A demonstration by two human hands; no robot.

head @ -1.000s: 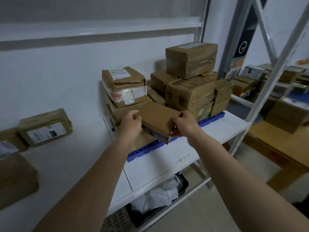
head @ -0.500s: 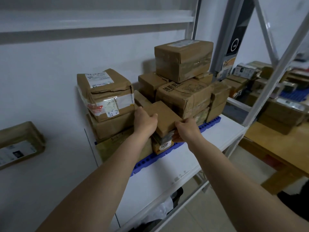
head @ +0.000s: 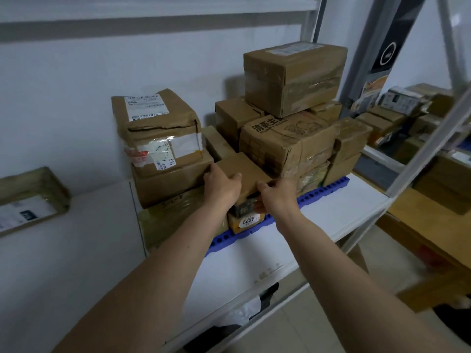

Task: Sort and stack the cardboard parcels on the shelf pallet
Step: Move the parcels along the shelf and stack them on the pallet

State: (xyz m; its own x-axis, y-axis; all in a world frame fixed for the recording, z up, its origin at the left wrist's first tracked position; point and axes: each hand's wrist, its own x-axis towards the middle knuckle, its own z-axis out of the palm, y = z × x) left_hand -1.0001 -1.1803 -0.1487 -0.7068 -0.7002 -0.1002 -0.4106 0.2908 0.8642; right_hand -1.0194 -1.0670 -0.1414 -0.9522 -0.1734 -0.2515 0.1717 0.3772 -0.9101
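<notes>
I see both hands on one small flat parcel (head: 244,171) at the front of the stack. My left hand (head: 222,184) lies over its left edge, fingers curled on the side and the thumb across the top. My right hand (head: 276,193) grips the near right corner, fingers bent round it. The parcel sits on a dark box (head: 243,207), which rests on a low box with a yellow label (head: 248,220) reading "4023" — all on the blue pallet (head: 328,187) on the white shelf (head: 254,256).

To the left, a taped box (head: 159,128) carries a white shipping label on top and a sticker on its front; the print is too small to read. It tops two more boxes. To the right, a crumpled box (head: 285,141) shows large Chinese characters that I cannot make out, with a big taped box (head: 293,75) above it. I count about a dozen parcels on the pallet, some half hidden. One more parcel (head: 30,200) with a white label lies apart, far left.
</notes>
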